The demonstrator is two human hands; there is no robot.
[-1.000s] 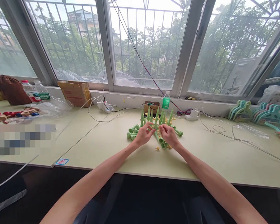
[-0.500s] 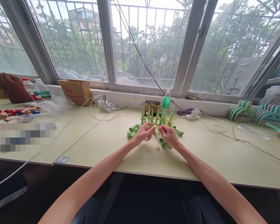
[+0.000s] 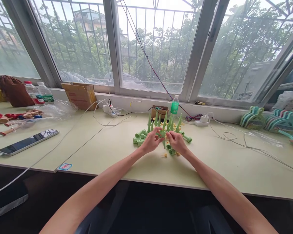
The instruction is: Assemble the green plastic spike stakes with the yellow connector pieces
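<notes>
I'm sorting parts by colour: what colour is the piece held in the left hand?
The piece is light green, seen best in the head view.

No full word or number can be read with certainty. The sticker (image 3: pixel 65 166) on the tabletop (image 3: pixel 88 151) bears a red mark inside a blue border — which character, I cannot tell. White lettering on the green label (image 3: pixel 48 98) of the left-hand clear bottle and on the green bottle (image 3: pixel 174 106) by the window — both too small and blurred.
</notes>
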